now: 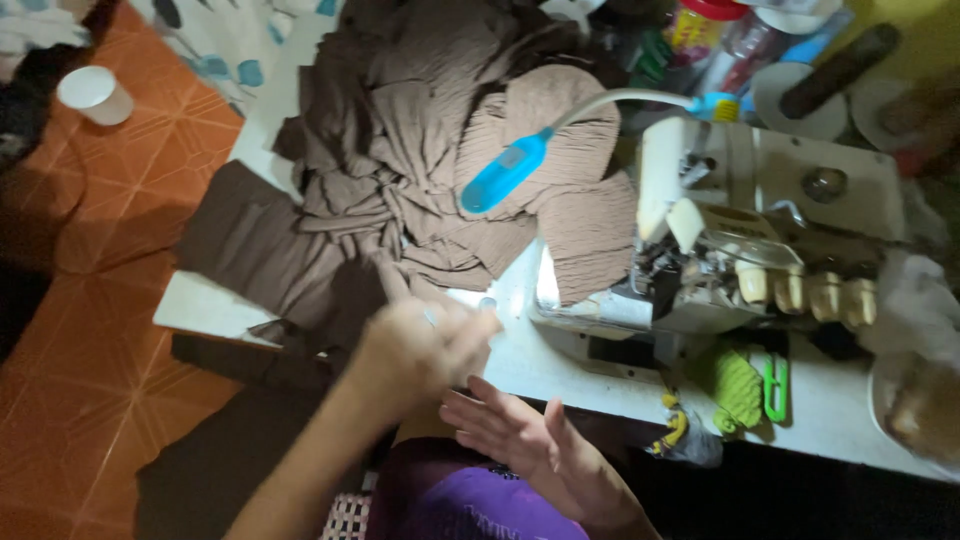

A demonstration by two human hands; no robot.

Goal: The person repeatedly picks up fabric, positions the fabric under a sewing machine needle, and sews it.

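Note:
My left hand (420, 345) is closed on a strip of the brown ribbed fabric (400, 150) that lies heaped over the white table (530, 360). The strip runs from the pile down into my fingers; a ring shows on one finger. My right hand (520, 435) is below it near the table's front edge, palm up, fingers spread, holding nothing. A white sewing machine (760, 230) stands to the right, with cut brown fabric pieces (590, 235) lying against its left side.
A blue lamp on a white gooseneck (505, 172) hangs over the fabric. A white cup (95, 95) sits on the orange tiled floor (80, 380). Jars and plates crowd the back right. A green cloth (735, 385) and green clip lie under the machine.

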